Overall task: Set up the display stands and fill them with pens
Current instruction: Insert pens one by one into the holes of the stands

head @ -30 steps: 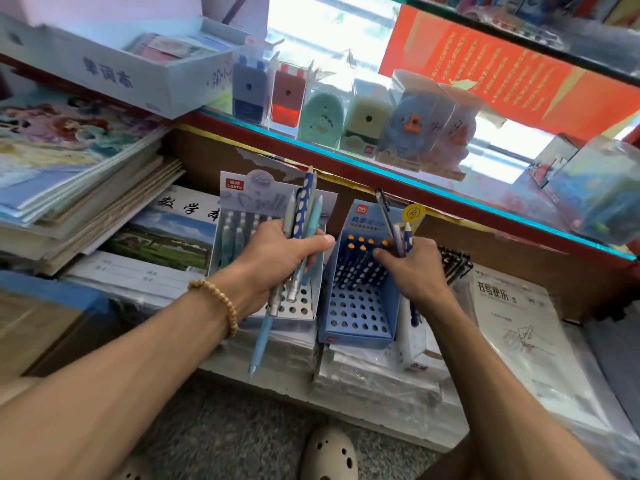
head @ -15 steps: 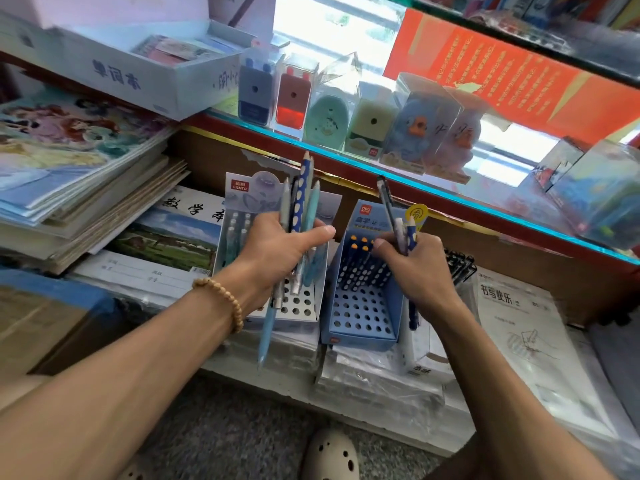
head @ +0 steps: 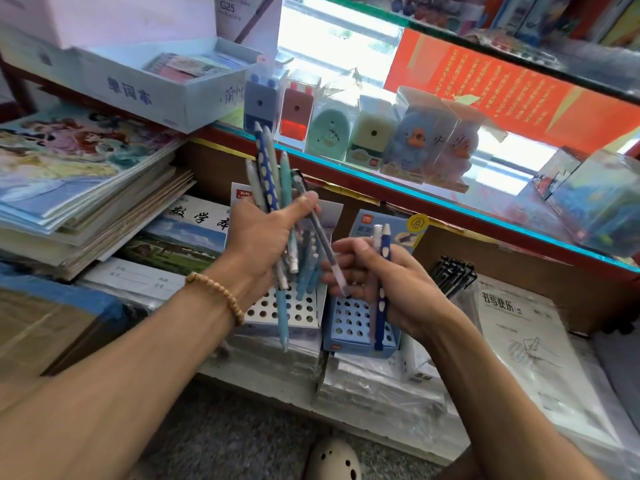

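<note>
Blue perforated stand (head: pixel 360 323), headed by a red "deli" tag, sits right of the white perforated stand (head: pixel 280 313). Above the white one, the left hand (head: pixel 263 237) clutches a pen bundle (head: pixel 273 181); above the blue, the right hand (head: pixel 391 282) grips two pens (head: pixel 382 271) (one navy, spotted) and pinches a grey pen (head: pixel 323 247).

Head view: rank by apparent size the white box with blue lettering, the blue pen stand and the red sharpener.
1. white box
2. blue pen stand, partly hidden by the right hand
3. red sharpener, farther off, so unsure
</note>
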The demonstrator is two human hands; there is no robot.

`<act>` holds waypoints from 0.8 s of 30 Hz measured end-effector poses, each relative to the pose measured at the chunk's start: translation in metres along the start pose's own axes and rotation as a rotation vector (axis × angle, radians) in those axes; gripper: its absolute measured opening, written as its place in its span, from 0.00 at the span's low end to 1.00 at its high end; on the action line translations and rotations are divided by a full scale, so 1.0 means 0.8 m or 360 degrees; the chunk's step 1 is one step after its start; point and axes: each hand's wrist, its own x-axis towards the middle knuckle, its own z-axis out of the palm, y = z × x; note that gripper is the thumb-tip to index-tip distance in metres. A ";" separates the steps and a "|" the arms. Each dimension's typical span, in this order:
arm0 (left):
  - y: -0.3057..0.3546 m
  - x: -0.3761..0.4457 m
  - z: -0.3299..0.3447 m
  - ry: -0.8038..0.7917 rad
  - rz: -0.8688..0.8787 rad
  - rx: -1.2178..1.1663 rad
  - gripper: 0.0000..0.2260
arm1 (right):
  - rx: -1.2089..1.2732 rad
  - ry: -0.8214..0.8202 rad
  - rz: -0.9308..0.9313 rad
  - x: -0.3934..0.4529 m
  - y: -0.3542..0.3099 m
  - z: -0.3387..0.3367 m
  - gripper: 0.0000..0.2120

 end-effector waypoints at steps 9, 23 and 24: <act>-0.001 -0.014 -0.001 -0.0781 -0.0237 0.0191 0.14 | -0.0396 0.0246 -0.0330 -0.006 -0.027 0.010 0.14; -0.033 -0.017 0.027 -0.0722 -0.0126 0.0672 0.04 | -0.0261 0.1137 -0.0623 -0.038 -0.065 -0.095 0.04; -0.037 -0.017 0.032 -0.0705 -0.0144 0.0675 0.05 | -0.0307 0.1232 -0.0637 -0.045 -0.066 -0.109 0.04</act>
